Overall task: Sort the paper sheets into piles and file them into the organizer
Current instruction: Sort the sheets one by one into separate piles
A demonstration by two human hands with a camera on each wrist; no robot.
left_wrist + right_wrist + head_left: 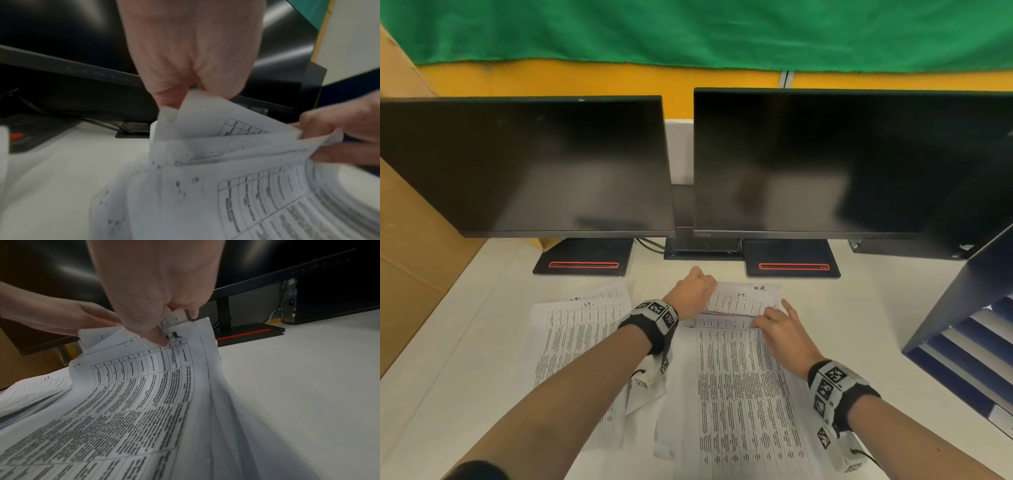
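Note:
A stack of printed table sheets (743, 387) lies in front of me on the white desk, its far end lifted. My left hand (693, 291) pinches the far left corner of the raised sheets (205, 116). My right hand (779, 325) pinches the far right corner, thumb on a sheet marked "H.R." (174, 344). The lifted sheets fan apart between both hands. A second pile of printed sheets (575, 346) lies flat to the left, marked "I.T.". The dark blue organizer (976, 315) with slanted shelves stands at the right edge.
Two dark monitors (534, 164) (842, 161) stand behind the papers on black bases with red stripes (583, 264). A cardboard box (410, 260) borders the desk's left side. A black computer case (290, 305) sits at the back right.

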